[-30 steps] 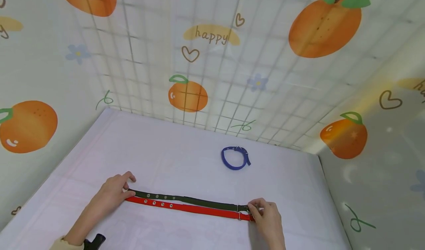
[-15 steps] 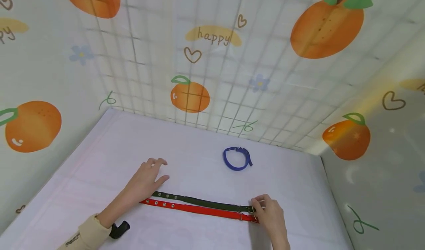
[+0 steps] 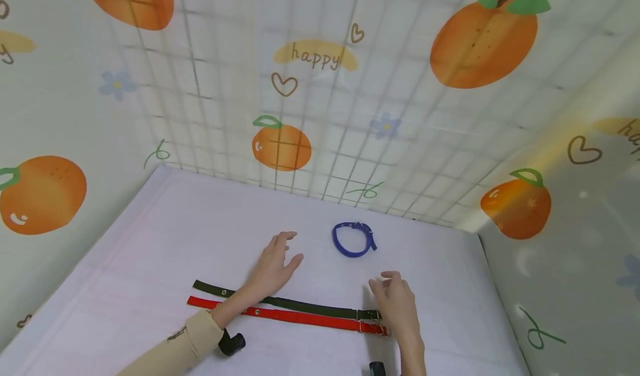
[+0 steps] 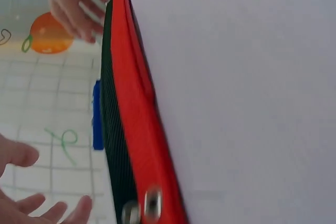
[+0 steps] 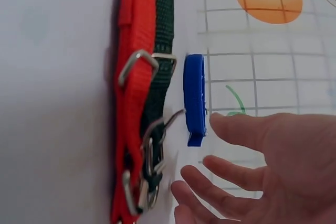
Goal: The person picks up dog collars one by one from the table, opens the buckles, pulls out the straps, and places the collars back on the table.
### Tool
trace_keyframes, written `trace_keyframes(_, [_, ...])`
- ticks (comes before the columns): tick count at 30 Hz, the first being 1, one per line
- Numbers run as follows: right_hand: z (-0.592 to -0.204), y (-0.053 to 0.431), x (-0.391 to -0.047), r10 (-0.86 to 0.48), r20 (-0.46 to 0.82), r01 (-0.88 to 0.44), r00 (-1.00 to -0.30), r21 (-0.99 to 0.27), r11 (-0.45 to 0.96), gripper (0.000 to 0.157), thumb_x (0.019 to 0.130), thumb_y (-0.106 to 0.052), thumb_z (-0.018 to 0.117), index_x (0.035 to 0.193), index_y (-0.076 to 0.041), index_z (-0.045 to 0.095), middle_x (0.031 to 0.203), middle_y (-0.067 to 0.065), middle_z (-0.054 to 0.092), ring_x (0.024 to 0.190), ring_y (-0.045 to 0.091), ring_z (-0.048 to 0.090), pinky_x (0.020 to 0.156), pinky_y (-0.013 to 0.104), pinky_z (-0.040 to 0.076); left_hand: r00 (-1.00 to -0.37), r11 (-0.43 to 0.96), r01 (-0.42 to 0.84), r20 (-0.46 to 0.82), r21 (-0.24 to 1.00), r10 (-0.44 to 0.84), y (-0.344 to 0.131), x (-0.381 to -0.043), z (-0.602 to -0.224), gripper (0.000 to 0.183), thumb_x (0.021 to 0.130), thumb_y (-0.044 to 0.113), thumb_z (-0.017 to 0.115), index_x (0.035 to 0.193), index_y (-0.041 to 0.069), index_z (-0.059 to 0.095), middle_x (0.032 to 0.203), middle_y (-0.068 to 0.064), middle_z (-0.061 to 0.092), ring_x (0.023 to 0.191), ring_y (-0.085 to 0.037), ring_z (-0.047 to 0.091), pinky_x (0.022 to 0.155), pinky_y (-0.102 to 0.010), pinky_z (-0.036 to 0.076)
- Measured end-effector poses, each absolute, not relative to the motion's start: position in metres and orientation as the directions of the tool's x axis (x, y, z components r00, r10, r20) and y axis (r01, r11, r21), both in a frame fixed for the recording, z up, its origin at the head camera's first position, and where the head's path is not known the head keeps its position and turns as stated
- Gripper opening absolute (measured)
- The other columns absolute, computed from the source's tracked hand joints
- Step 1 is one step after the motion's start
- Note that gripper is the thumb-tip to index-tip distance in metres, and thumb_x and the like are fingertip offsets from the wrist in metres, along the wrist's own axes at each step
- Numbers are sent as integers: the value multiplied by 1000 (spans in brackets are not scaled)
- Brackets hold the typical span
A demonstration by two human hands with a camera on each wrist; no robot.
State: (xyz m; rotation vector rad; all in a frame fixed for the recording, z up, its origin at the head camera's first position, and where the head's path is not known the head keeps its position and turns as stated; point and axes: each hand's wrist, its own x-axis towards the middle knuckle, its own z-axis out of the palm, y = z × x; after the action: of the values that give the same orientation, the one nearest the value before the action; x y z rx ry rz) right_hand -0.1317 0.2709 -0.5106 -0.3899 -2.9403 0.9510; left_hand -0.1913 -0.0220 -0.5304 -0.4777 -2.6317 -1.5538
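A dark green collar (image 3: 320, 307) and a red collar (image 3: 310, 319) lie stretched out side by side on the white table, with metal eyelets at the left and buckles at the right. My left hand (image 3: 272, 270) is above the green collar, fingers spread and holding nothing; its forearm crosses both straps and hides some eyelets. At the buckle end is my right hand (image 3: 398, 304), fingers loosely bent with nothing in them. The right wrist view shows the buckle (image 5: 152, 166) and D-ring of each strap beside that hand. Farther back lies a blue collar (image 3: 337, 246), fastened into a loop.
The white tabletop (image 3: 240, 215) meets a white grid wall (image 3: 225, 126) at the back, covered with a sheet printed with oranges. Side walls (image 3: 575, 276) rise at left and right. A black device (image 3: 233, 344) sits at my left wrist, another (image 3: 377, 368) at the right.
My left hand has left the collars' eyelet end and moved right and toward the back. My right hand has let go of the buckle end and shifted slightly back. The collars stay put.
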Motion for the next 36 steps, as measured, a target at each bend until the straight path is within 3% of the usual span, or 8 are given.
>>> trace_keyframes(6, [-511, 270, -145, 244, -65, 231, -968, -614, 755, 64, 109, -34, 60, 154, 9, 41, 149, 37, 54, 132, 53, 60, 107, 65, 54, -965, 338, 221, 156, 915, 210, 9, -204, -537, 58, 109, 25, 62, 159, 5, 42, 161, -25, 50, 139, -47, 60, 107, -60, 57])
trace_keyframes(12, [-514, 270, -160, 225, -70, 216, -972, -643, 735, 72, 110, -35, 60, 160, 10, 33, 159, 38, 46, 142, 55, 53, 112, 67, 50, -960, 257, 128, 55, 958, 274, 31, -218, -553, 63, 111, 37, 57, 166, 15, 36, 172, -17, 41, 153, -46, 48, 116, -64, 49])
trace_keyframes(20, [-519, 267, -177, 212, -7, 159, -977, -685, 711, 73, 110, -31, 62, 161, 12, 31, 160, 40, 43, 135, 56, 58, 109, 66, 52, -943, 219, 69, -7, 973, 331, 45, -229, -555, 69, 111, 42, 55, 171, 22, 27, 177, -12, 33, 159, -44, 40, 122, -68, 42])
trace_keyframes(29, [-528, 261, -194, 263, 15, 180, -965, -691, 700, 74, 109, -30, 65, 161, 10, 30, 157, 43, 41, 131, 56, 56, 109, 69, 49, -926, 112, 44, -1, 993, 377, 64, -241, -558, 71, 110, 37, 58, 171, 19, 27, 179, -16, 27, 164, -45, 28, 129, -64, 33])
trace_keyframes(36, [-529, 255, -200, 264, 37, 175, -964, -661, 730, 73, 104, -25, 70, 158, 11, 36, 151, 40, 51, 112, 44, 67, 94, 56, 57, -916, 146, 44, -19, 988, 401, 73, -244, -557, 70, 110, 33, 57, 171, 19, 26, 178, -16, 28, 162, -43, 33, 128, -62, 35])
